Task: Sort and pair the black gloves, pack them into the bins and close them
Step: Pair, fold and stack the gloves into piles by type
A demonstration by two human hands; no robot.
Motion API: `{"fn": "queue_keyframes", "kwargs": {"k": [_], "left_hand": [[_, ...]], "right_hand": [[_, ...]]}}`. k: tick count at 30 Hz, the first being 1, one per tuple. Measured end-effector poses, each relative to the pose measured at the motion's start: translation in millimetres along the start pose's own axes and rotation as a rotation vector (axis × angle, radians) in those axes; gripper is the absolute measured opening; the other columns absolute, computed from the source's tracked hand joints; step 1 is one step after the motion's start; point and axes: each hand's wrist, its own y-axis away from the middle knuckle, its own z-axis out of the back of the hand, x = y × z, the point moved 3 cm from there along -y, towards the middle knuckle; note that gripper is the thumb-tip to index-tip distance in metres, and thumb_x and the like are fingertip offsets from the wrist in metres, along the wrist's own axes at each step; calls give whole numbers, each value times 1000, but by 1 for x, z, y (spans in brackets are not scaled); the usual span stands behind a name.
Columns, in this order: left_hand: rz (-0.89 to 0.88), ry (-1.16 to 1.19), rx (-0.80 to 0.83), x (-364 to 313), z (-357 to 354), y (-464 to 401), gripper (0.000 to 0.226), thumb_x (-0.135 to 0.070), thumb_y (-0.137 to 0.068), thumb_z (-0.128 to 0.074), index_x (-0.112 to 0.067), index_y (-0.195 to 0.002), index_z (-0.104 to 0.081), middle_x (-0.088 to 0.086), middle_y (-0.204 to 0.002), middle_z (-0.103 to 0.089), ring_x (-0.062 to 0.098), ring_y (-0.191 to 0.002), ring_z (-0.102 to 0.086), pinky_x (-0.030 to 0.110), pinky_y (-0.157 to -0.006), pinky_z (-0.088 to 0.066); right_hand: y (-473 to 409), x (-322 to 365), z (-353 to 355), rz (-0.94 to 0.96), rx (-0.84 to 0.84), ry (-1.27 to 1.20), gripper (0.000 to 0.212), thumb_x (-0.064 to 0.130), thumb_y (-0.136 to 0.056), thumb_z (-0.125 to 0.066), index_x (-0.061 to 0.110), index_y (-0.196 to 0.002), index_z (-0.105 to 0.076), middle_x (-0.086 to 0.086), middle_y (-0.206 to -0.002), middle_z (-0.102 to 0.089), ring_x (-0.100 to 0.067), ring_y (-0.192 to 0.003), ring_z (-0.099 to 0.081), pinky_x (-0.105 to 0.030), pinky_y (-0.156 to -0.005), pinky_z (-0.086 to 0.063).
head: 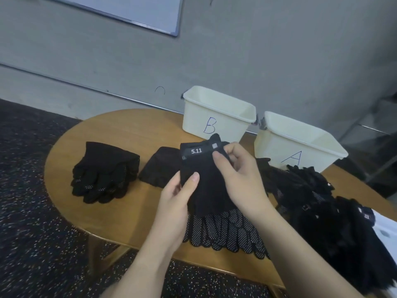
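Observation:
I hold a black fingerless glove (pixel 207 190) marked "5.11" above the round wooden table (pixel 133 130). My left hand (pixel 178 198) pinches its lower left edge, thumb on top. My right hand (pixel 238 175) grips its upper right side near the cuff. Under it lies a black glove with white dots (pixel 227 231), fingers toward me. A stack of dotted black gloves (pixel 105 173) sits at the left, a folded fingerless glove (pixel 161 166) beside it. A loose heap of black gloves (pixel 318 201) fills the right. Open white bins B (pixel 214 117) and A (pixel 298 145) stand at the back.
The table's front edge runs just below the dotted glove. Dark speckled carpet (pixel 32 190) surrounds the table. A grey wall stands behind the bins, with a whiteboard (pixel 129 11) at the upper left. No bin lids are in view.

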Motion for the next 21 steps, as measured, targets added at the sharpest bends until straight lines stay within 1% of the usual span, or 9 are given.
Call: {"fn": "queue_keyframes", "kwargs": {"k": [3, 5, 8, 10, 12, 14, 16, 18, 21], "left_hand": [[-47, -30, -46, -3, 1, 0, 30, -35, -98, -71, -27, -126, -73, 3, -129, -73, 23, -121, -69, 30, -94, -58], [-62, -48, -68, -5, 4, -2, 26, -32, -99, -67, -27, -123, -75, 4, -126, -74, 23, -119, -70, 33, -94, -59], [-76, -74, -105, -9, 12, -6, 22, -27, -100, -64, -27, -118, -77, 4, -122, -76, 23, -116, -71, 34, -91, -60], [-89, -133, -120, -13, 19, -9, 20, -25, -103, -62, -29, -115, -78, 2, -119, -77, 21, -112, -73, 33, -87, -61], [-101, -192, -118, -17, 27, -12, 20, -25, -105, -60, -30, -114, -78, 0, -117, -77, 19, -111, -73, 34, -86, -62], [-108, -239, -120, -21, 35, -15, 19, -26, -105, -60, -29, -113, -78, -1, -115, -77, 18, -109, -73, 33, -84, -62], [-113, -284, -125, -24, 43, -17, 19, -26, -105, -60, -28, -110, -78, -2, -112, -78, 17, -106, -74, 29, -81, -62], [-112, -328, -122, -26, 51, -19, 19, -25, -105, -60, -28, -109, -79, -3, -111, -78, 16, -105, -74, 26, -79, -61], [-106, -388, -98, -30, 61, -20, 20, -27, -105, -59, -31, -109, -78, -6, -111, -78, 14, -105, -74, 28, -82, -62]], "right_hand": [[1, 2, -3, 22, 41, 21, 27, 25, -98, -62, 7, -82, -50, -20, -85, -61, -14, -75, -55, -35, -70, -48], [-1, 2, -3, 41, 65, 82, 30, 28, -96, -63, 6, -82, -47, -21, -82, -56, -13, -74, -50, -36, -69, -45], [-6, -2, -5, -10, 145, 101, 39, 32, -92, -69, 1, -85, -46, -30, -91, -59, -20, -79, -53, -52, -77, -53], [-9, -7, -8, -101, 204, 63, 41, 28, -90, -76, -3, -92, -50, -28, -95, -68, -23, -85, -66, -60, -84, -58], [-12, -14, -11, -167, 242, 36, 31, 19, -89, -80, 0, -102, -60, -14, -101, -76, -24, -94, -76, -55, -88, -61], [-15, -18, -15, -185, 282, 46, 26, 15, -87, -81, 11, -109, -68, -6, -106, -78, -22, -98, -76, -45, -89, -62], [-18, -23, -20, -187, 355, 46, 26, 14, -88, -80, 17, -113, -74, 1, -108, -79, -16, -101, -76, -34, -90, -61], [-21, -27, -24, -196, 425, 27, 23, 13, -90, -78, 19, -112, -78, 3, -107, -79, -14, -103, -75, -24, -89, -59], [-23, -33, -29, -194, 471, -4, 21, 14, -90, -79, 19, -110, -80, 2, -108, -79, -15, -104, -75, -23, -89, -58]]}}
